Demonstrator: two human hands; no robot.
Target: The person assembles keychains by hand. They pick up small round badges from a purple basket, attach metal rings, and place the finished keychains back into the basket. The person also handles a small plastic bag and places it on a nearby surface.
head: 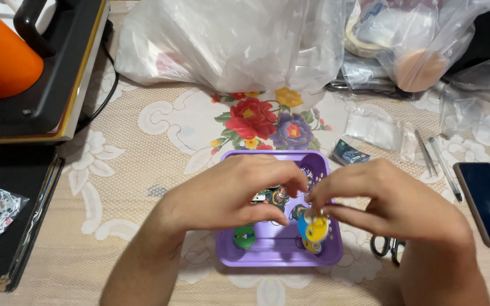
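We see both hands over a purple plastic tray (324, 256) at table centre. Left hand (239, 192) is curled, fingers bunched narrow w/ tips meeting the right hand's; we can't tell what it pinches, if anything. Right hand (389, 201) is closed in a pinch on a small metal ring at the top of a round yellow-and-blue charm (312, 226), which hangs just above the tray's right side. In the tray: a green round charm (244, 237), more charms & metal rings further back. Scissors (387, 247) lie just right of the tray, a dark phone (489, 203) at far right, clear plastic bags (233, 42) behind.
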